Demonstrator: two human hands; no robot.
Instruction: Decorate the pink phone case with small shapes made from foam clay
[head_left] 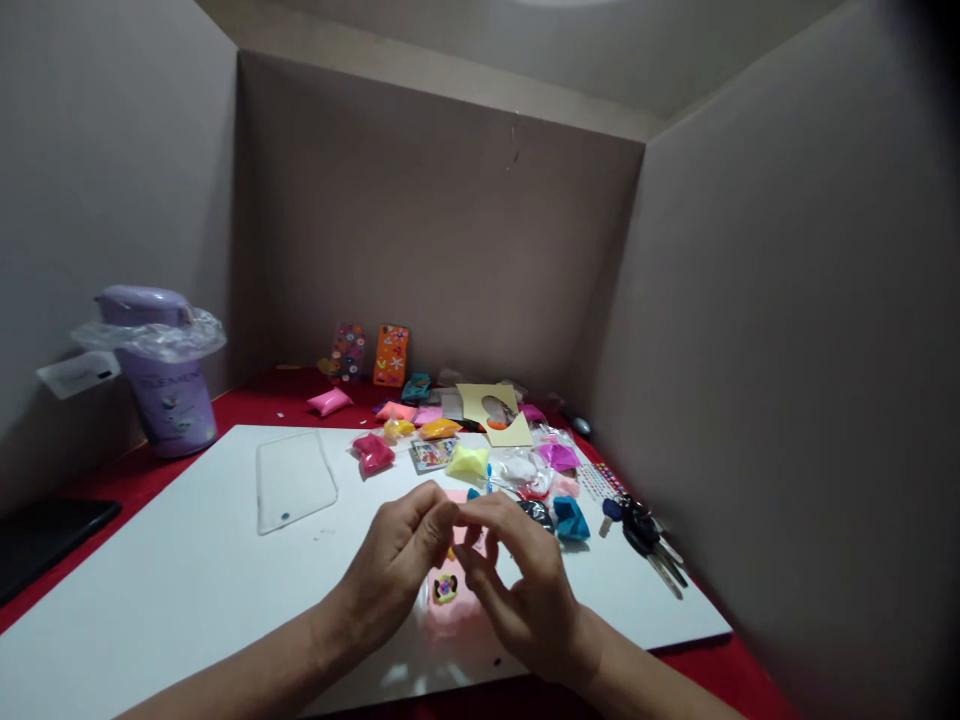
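1. Here, the fingertips [442, 515] of the left hand [397, 560] and of the right hand [517, 580] meet in a tight pinch. Both sets are closed on a small piece that is almost wholly hidden between them, so I cannot tell its shape or colour.
2. The small piece sits in the air between the two hands, just above the pink case [450, 615], which lies flat on the white board [187, 580] under the wrists. A little flower ornament [445, 588] is on the case, below the pinch.
3. For work this fine, light pressure from the pads seems wise: a soft bit would probably flatten or smear under a hard squeeze. Working low over the case would likely keep a dropped bit from being lost.
4. Just beyond the hands lie small bright packets, among them a yellow packet [467, 462], a blue packet [571, 518] and a magenta packet [373, 452].
5. A clear case [292, 480] lies to the left on the board, well apart from the hands. A bunch of keys [649, 540] lies near the board's right edge.
6. Farther out, a purple cup [161, 390] stands on the red cloth [150, 470] at the left, and an orange case [391, 355] leans on the back wall.
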